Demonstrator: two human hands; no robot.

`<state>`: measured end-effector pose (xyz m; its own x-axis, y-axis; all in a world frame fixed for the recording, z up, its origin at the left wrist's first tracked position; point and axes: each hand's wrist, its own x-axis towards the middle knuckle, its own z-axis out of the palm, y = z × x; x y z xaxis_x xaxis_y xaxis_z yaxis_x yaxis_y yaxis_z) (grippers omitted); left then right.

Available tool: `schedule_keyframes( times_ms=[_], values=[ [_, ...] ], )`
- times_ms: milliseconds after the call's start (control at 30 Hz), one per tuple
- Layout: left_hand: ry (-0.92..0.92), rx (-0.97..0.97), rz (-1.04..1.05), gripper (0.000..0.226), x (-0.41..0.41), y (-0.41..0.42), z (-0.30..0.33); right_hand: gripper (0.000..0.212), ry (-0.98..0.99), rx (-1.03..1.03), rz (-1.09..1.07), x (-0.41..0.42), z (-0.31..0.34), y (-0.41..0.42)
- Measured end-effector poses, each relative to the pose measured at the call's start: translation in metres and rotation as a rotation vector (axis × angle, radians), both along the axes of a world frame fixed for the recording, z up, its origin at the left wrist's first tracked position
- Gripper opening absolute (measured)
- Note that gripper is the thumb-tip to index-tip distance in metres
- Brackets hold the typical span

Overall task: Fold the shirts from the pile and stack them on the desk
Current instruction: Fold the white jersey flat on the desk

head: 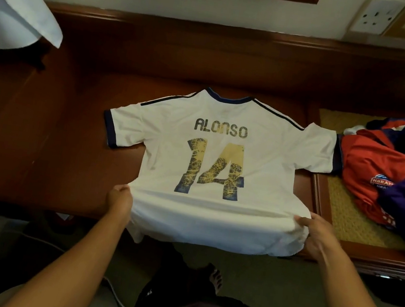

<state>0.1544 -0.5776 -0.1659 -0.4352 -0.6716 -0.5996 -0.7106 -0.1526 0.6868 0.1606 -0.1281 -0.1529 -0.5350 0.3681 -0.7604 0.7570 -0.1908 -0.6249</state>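
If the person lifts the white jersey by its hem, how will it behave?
The white jersey is probably floppy: its hem sags over the desk edge between the left hand and right hand. It likely weighs little, since pinches bunch it. The sleeves would probably droop.
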Motion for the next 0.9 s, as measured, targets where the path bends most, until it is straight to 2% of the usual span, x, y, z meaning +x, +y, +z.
schedule_keyframes(
  times_ms=[167, 267, 333, 433, 567, 633, 700, 800, 900],
  values=[
    [-0.01, -0.09, -0.129, 0.03, 0.003, -0.003, 0.01, 0.009, -0.039, 0.182, 0.155, 0.011, 0.002, 0.011],
    [-0.083, -0.026, -0.261, 0.031, 0.015, -0.003, 0.007, 0.009, 0.003, 0.234, 0.228, 0.018, 0.004, 0.007],
    [-0.151, 0.041, -0.334, 0.03, 0.03, 0.002, 0.002, 0.017, 0.001, 0.363, 0.308, 0.025, -0.002, 0.002],
    [-0.23, -0.034, -0.423, 0.036, 0.048, 0.009, -0.013, 0.032, -0.037, 0.548, 0.371, 0.037, -0.007, -0.007],
    [-0.22, -0.162, -0.375, 0.041, 0.058, 0.015, -0.021, 0.027, -0.055, 0.627, 0.444, 0.045, -0.014, -0.027],
    [-0.241, -0.229, -0.391, 0.042, 0.058, 0.013, -0.025, 0.033, -0.071, 0.656, 0.476, 0.046, -0.017, -0.036],
    [-0.285, -0.298, -0.44, 0.039, 0.056, 0.01, -0.028, 0.035, -0.098, 0.673, 0.486, 0.044, -0.021, -0.041],
    [-0.353, -0.34, -0.519, 0.028, 0.05, 0.004, -0.034, 0.027, -0.127, 0.674, 0.498, 0.04, -0.026, -0.044],
    [-0.305, -0.303, -0.526, 0.016, 0.045, 0.002, -0.036, 0.026, -0.136, 0.687, 0.509, 0.035, -0.031, -0.04]
  ],
)
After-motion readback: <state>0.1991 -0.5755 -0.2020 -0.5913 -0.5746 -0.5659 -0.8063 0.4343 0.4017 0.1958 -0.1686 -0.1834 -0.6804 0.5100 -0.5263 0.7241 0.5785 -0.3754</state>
